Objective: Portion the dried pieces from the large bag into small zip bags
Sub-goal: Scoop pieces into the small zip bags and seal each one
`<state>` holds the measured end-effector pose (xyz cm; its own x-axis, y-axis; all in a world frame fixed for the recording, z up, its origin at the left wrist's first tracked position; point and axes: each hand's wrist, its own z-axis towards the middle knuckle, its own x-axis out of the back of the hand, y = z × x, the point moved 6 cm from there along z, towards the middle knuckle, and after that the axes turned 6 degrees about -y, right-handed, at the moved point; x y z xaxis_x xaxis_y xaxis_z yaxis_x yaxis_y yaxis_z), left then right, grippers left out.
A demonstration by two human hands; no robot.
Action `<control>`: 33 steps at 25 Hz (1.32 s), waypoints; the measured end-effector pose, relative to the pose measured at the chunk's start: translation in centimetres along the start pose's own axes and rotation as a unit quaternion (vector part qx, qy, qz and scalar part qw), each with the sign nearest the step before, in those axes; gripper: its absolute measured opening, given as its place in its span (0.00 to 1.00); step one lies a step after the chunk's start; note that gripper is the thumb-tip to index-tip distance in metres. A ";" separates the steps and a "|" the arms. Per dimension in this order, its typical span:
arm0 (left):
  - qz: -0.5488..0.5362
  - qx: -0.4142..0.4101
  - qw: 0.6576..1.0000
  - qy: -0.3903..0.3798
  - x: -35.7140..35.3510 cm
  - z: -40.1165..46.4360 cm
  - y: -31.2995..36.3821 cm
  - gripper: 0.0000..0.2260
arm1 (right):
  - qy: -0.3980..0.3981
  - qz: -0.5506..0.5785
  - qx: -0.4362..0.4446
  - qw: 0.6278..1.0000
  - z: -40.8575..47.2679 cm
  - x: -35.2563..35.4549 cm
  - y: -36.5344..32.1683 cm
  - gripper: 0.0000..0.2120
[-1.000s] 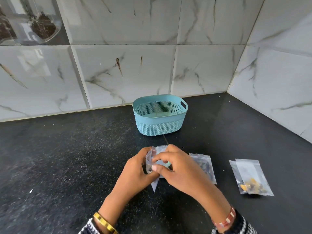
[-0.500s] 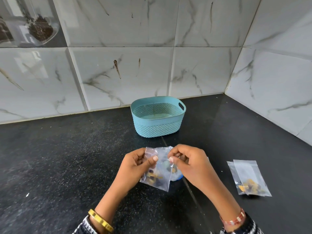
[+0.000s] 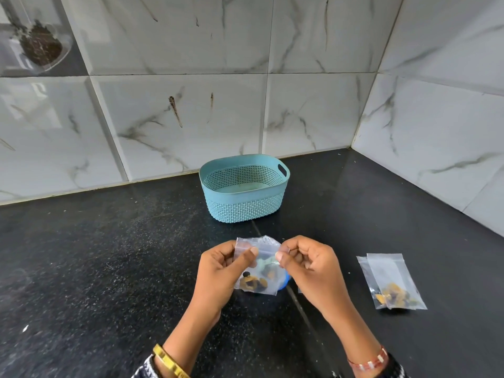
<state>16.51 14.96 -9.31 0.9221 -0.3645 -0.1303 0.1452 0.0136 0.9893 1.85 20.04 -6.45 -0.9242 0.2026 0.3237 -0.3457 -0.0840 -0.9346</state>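
- The step in hand looks like sealing a filled portion: both hands hold one small zip bag (image 3: 257, 264) upright above the near middle of the black counter (image 3: 109, 268).
- The left hand (image 3: 218, 274) pinches the bag's top left corner, thumb on the near face and fingers curled behind it.
- The right hand (image 3: 308, 266) pinches the top right end of the zip strip between thumb and forefinger, its other fingers curled in.
- Dried pieces (image 3: 253, 281), yellow-brown and dark, sit at the bottom of the bag; whether the zip is fully closed I cannot tell.
- Something blue (image 3: 285, 282) shows just behind the bag's lower right corner, mostly hidden; the large bag is not clearly in view.
- Two filled small bags (image 3: 392, 282) lie overlapping on the counter to the right, well apart from the hands.
- A teal basket (image 3: 242, 211) stands farther back near the tiled wall, with nothing visible in it.
- The next move, as I judge it, calls for running the pinch along the strip until it is pressed together along its whole length, keeping the bag upright so nothing spills, then setting it down with the finished ones.
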 end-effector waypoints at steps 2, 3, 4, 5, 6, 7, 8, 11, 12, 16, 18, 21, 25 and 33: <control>-0.008 -0.006 1.000 0.016 -0.3 0.0 0.1 0.06 | 0.006 -0.005 0.013 1.000 -0.1 0.0 0.0 0.10; -0.020 -0.005 1.000 0.021 -0.4 0.1 0.1 0.07 | 0.009 -0.004 0.015 1.000 0.0 0.0 0.1 0.10; -0.031 -0.003 0.999 0.025 -0.5 0.1 0.0 0.07 | 0.011 0.001 0.016 1.000 0.0 0.2 0.2 0.10; -0.037 -0.002 0.999 0.029 -0.5 0.2 0.0 0.07 | 0.012 0.009 0.017 1.000 0.1 0.2 0.3 0.09; -0.036 -0.004 0.999 0.030 -0.5 0.3 0.0 0.07 | 0.008 0.019 0.019 1.000 0.2 0.3 0.3 0.06; -0.035 -0.011 0.999 0.027 -0.6 0.4 0.0 0.06 | 0.004 0.025 0.020 0.999 0.3 0.2 0.3 0.04; -0.036 -0.018 0.999 0.023 -0.6 0.5 0.1 0.06 | 0.004 0.024 0.023 0.999 0.3 0.2 0.2 0.03; -0.046 -0.028 0.999 0.008 -1.0 0.6 0.1 0.03 | 0.023 0.002 0.035 0.999 0.5 0.4 0.1 0.06; -0.044 -0.029 0.999 0.001 -1.1 0.7 0.1 0.03 | 0.023 -0.003 0.037 0.999 0.6 0.5 0.1 0.08; -0.055 -0.031 0.998 -0.012 -0.9 0.9 0.0 0.06 | 0.003 0.007 0.029 1.000 0.9 0.9 0.2 0.09; -0.066 -0.034 0.997 -0.007 -0.7 1.0 0.1 0.03 | -0.009 0.023 0.028 0.999 1.0 1.0 0.1 0.07; -0.081 -0.038 0.996 -0.013 -0.9 1.1 0.3 0.04 | -0.037 0.034 0.033 0.998 0.9 0.6 0.0 0.03; -0.073 -0.048 0.996 -0.025 -1.3 0.9 0.7 0.04 | -0.016 0.017 0.048 0.999 0.6 0.7 -0.1 0.01; -0.058 -0.042 0.995 -0.066 -1.0 0.6 0.4 0.06 | -0.028 0.039 0.034 0.998 0.3 1.0 -0.3 0.09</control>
<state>15.46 14.81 -8.73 0.8429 -0.4870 -0.2286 0.2828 0.0395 0.9584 1.00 19.92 -5.83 -0.9556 0.1385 0.2601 -0.2810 -0.1634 -0.9457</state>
